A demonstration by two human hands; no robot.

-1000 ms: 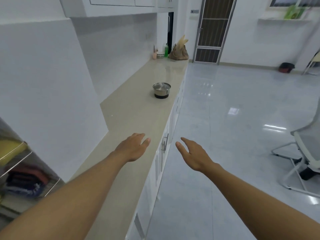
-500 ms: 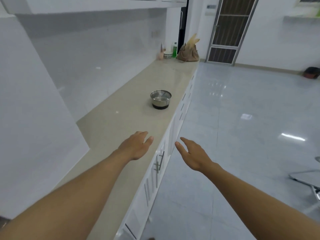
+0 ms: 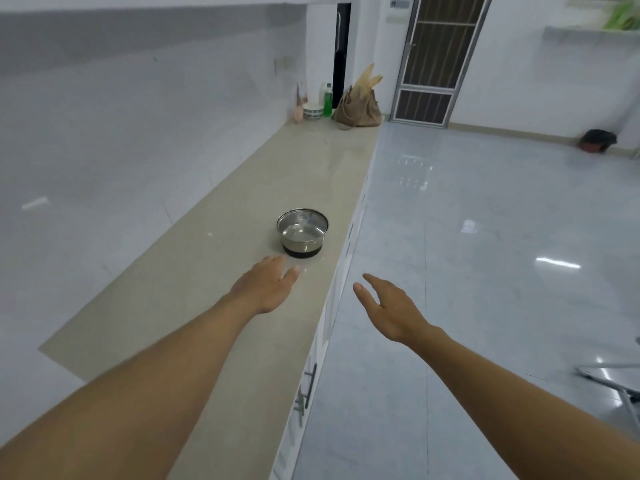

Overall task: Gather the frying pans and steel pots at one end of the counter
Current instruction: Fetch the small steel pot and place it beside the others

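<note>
1. Plainly, neither hand held anything. The left hand (image 3: 266, 285) hung over the counter with its fingers relaxed and spread. The right hand (image 3: 391, 310) was just as loose and spread, out past the counter's front edge.
2. The steel pot (image 3: 302, 233) stood upright just beyond the left fingertips, near the front edge and apart from both hands.
3. It looked empty, thin-walled, light and rigid, with a polished side that could slip. No handles showed, so taking it by the rim or cupping both sides seemed best.
4. The counter (image 3: 207, 289) was a smooth, glossy beige slab, likely to let the pot slide.
5. At its far end sat a brown bag (image 3: 358, 105), a green bottle (image 3: 327, 98) and a small bowl (image 3: 312, 110). Beyond them were a barred door (image 3: 436, 64) and a shiny tiled floor (image 3: 485, 237).
</note>
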